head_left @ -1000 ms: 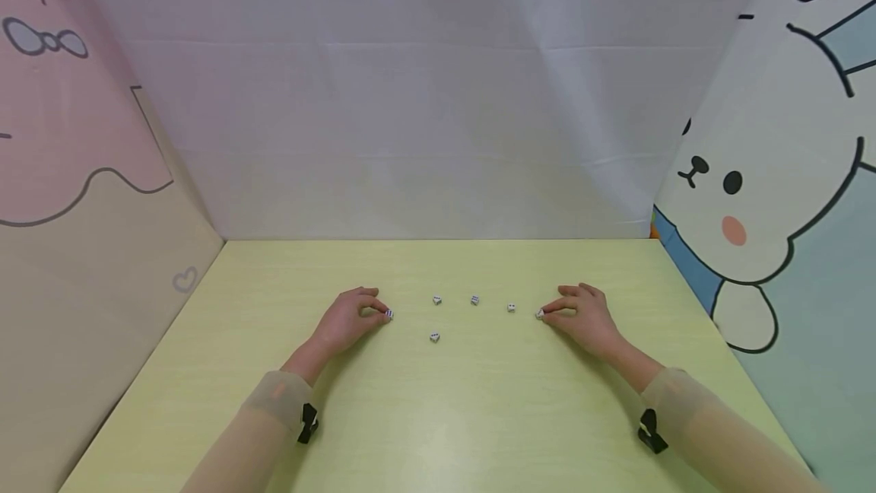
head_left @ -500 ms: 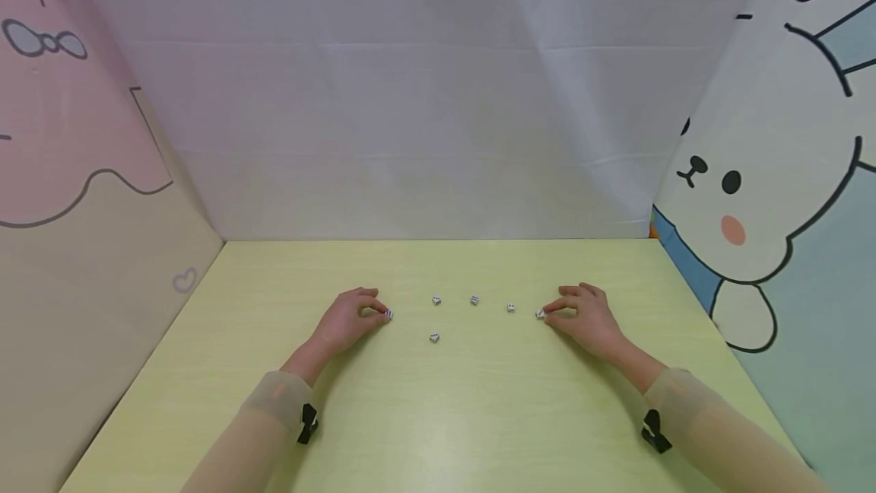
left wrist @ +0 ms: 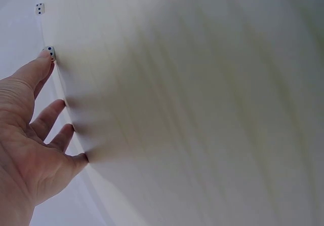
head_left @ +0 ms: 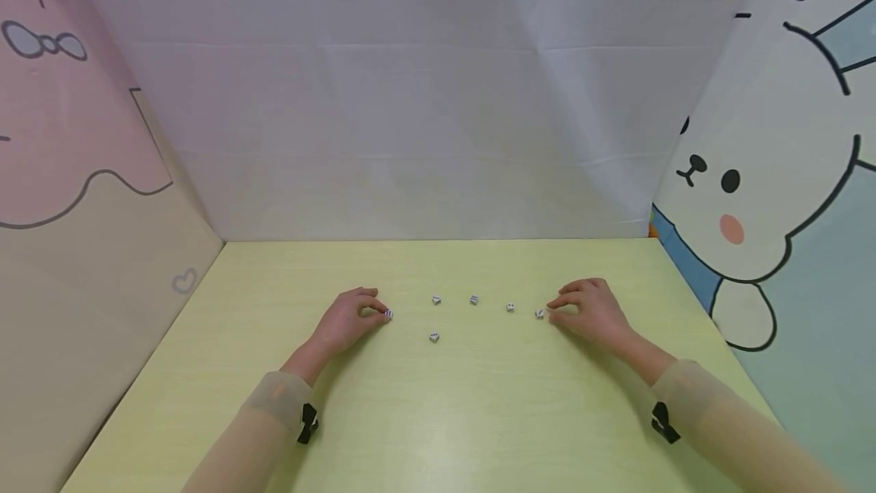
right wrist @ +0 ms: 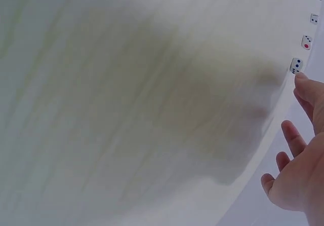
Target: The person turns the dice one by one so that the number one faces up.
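Note:
My left hand [head_left: 351,319] rests at the left of the table and pinches a small white die [head_left: 388,315] between thumb and fingertips. In the left wrist view the dark pips of this pinched die [left wrist: 51,51] show above the thumb. On the other side, my right hand [head_left: 590,314] hovers low beside another white die [head_left: 539,314], its fingers loosely bent and a slight gap between them and the die. The right wrist view has that die [right wrist: 296,65] standing on the table just past the thumb tip.
Between the hands, more dice lie spaced apart: one die [head_left: 436,300] at the back, a second [head_left: 474,300] beside it, a third [head_left: 509,308] nearer the right hand. A single die [head_left: 434,337] sits closer to the front. Printed panels and a pale cloth [head_left: 424,135] enclose the table [head_left: 438,417].
My right hand has let go of its die and drawn back a little to the right, leaving the die on the table. The left hand stays in place with its die.

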### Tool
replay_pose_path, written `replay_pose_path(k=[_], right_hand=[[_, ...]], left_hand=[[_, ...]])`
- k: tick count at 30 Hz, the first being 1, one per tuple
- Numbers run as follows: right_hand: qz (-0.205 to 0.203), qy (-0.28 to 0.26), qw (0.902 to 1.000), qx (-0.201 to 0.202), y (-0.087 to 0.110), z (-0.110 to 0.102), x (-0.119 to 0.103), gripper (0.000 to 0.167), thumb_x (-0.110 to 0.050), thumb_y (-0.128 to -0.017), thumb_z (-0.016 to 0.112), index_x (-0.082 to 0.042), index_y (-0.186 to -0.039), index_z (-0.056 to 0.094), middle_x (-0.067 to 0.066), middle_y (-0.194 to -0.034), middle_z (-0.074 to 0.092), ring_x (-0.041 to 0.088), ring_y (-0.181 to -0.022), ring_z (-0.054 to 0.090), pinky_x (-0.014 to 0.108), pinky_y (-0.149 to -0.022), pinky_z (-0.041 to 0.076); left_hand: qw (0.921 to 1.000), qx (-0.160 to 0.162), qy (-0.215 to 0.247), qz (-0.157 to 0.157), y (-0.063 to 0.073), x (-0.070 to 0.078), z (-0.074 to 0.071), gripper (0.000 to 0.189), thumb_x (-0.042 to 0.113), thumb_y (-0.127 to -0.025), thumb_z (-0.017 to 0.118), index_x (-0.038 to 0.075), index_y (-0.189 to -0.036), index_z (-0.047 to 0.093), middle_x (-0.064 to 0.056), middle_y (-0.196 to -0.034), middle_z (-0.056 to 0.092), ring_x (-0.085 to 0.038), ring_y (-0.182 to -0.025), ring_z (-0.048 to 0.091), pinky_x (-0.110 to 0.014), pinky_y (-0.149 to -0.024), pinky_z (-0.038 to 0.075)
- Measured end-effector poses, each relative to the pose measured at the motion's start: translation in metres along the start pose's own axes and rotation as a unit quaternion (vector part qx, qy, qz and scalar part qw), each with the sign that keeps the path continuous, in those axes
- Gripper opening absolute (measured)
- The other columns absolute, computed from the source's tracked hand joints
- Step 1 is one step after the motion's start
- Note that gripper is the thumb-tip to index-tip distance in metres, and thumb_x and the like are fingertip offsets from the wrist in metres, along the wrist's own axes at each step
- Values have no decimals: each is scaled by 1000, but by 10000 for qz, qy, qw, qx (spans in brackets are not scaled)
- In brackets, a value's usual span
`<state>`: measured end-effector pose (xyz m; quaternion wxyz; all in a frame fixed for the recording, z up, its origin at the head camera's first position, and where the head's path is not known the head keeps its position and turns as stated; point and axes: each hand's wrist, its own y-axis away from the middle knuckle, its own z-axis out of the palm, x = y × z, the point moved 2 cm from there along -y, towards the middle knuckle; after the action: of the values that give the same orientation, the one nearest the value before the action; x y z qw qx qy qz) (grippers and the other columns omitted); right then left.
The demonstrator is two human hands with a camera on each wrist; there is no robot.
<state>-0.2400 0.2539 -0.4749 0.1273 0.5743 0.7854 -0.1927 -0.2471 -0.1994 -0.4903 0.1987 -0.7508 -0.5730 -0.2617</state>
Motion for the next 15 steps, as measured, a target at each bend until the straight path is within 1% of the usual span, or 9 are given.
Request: replay_pose_path(k=[6,10,15], right_hand=[[-310,155,9994,-27,-6,2,-6,17,-24,-88,82,-13,-101,83,17,-117,68,46,-119,49,61,-103,38],[-329,182,9992,-131,-9,4,-7,17,-27,-88,82,-14,-100,83,16,-117,68,46,-120,49,62,-103,38],[-308,89,9992,-249,-11,4,-6,15,-27,-88,82,-16,-98,83,15,-119,67,47,-122,46,63,-104,36]], left_hand=[[10000,-5,2,-36,0,-2,1,15,26,-96,75,16,-106,80,-17,-151,51,-42,-147,34,-60,-119,25],[10000,-11,49,-43,0,-2,1,15,26,-95,75,16,-106,80,-17,-151,52,-43,-147,33,-60,-120,24],[10000,22,45,22,-1,-2,1,15,25,-95,75,16,-105,80,-18,-150,53,-43,-147,33,-60,-119,24]])
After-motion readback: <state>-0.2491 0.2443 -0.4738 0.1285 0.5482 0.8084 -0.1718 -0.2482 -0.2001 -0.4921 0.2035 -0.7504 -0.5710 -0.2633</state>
